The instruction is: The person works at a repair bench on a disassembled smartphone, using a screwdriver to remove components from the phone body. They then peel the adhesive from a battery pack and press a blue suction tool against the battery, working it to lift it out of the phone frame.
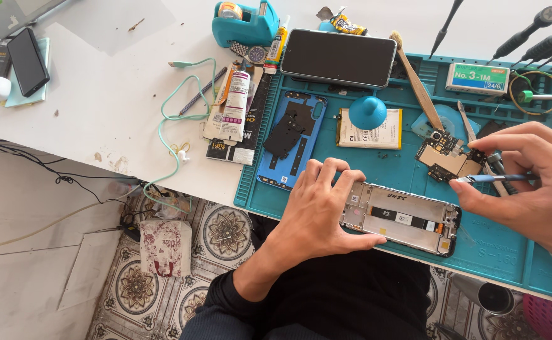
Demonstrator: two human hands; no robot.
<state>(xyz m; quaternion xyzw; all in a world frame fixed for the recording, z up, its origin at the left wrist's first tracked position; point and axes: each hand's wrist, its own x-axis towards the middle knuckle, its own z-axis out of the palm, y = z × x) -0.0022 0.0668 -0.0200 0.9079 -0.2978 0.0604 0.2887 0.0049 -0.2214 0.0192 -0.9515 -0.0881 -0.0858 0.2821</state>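
An opened phone frame (408,220) lies on the teal repair mat (509,252) near the table's front edge, its insides facing up. My left hand (317,211) presses on its left end and steadies it. My right hand (531,179) grips a thin blue-handled tool (493,179) just above the frame's right end, tip pointing left. A loose circuit board (446,158) sits right behind the frame. A flat battery (370,129) and a blue back cover (292,141) lie further left on the mat.
A dark phone (339,58) rests at the mat's back edge, with a teal suction cup (368,112) in front. Glue tubes and cards (235,107), a teal cable (175,126) and a tape dispenser (244,24) lie left. Screwdrivers (540,38) stand back right.
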